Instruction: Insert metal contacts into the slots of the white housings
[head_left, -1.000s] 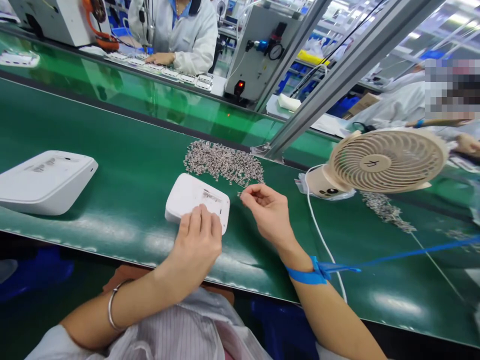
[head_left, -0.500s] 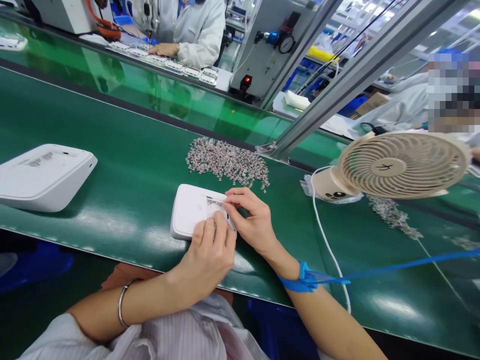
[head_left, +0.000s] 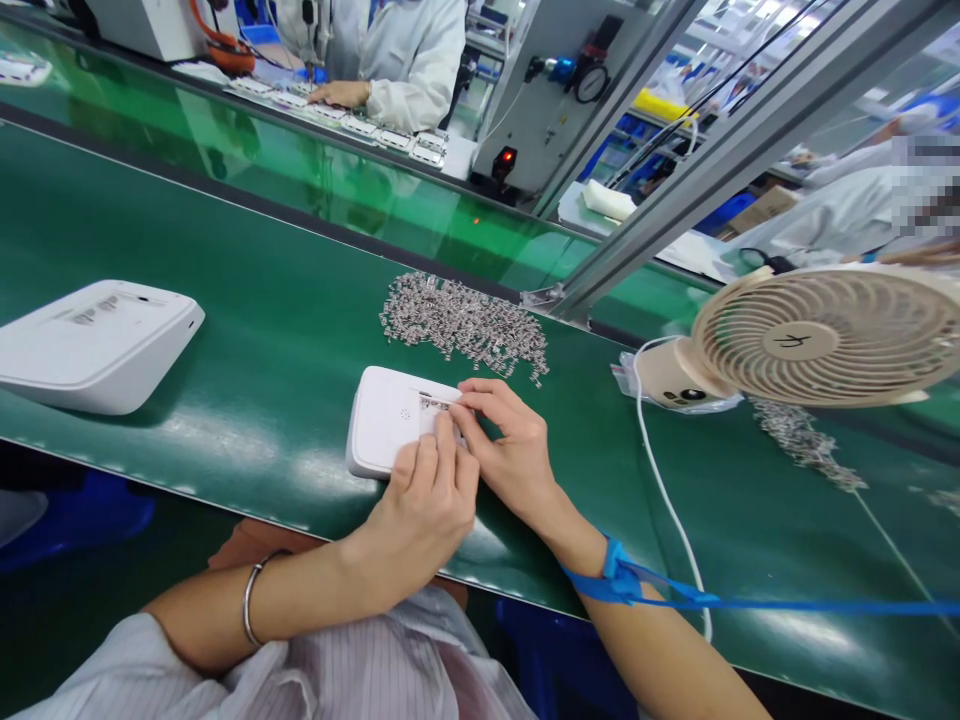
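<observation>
A white plastic device housing [head_left: 381,420] lies on the green work surface in front of me. It has a ring of small holes and an open recess [head_left: 431,408] with small metal contacts inside. My left hand [head_left: 431,485] lies over its near side, fingers bent and close together, the index fingertip at the recess. Thumb and index finger of my right hand [head_left: 510,440] pinch at the recess's right end; whatever is between them is too small or hidden to name. A pile of small metal clips [head_left: 465,325] lies just beyond the housing.
At the left stands a second, larger-looking white housing [head_left: 97,350]. A beige fan [head_left: 795,340] with a white cable [head_left: 660,480] stands at the right, near more metal parts [head_left: 806,440]. A blue wrist strap [head_left: 622,575] trails rightward. A metal post [head_left: 675,190] rises behind; a co-worker [head_left: 405,70] sits across.
The view has shifted slightly, moving the scene a little. My left index finger has straightened toward the recess, and my right hand stays pinched at its end. The blue strap hangs lower.
</observation>
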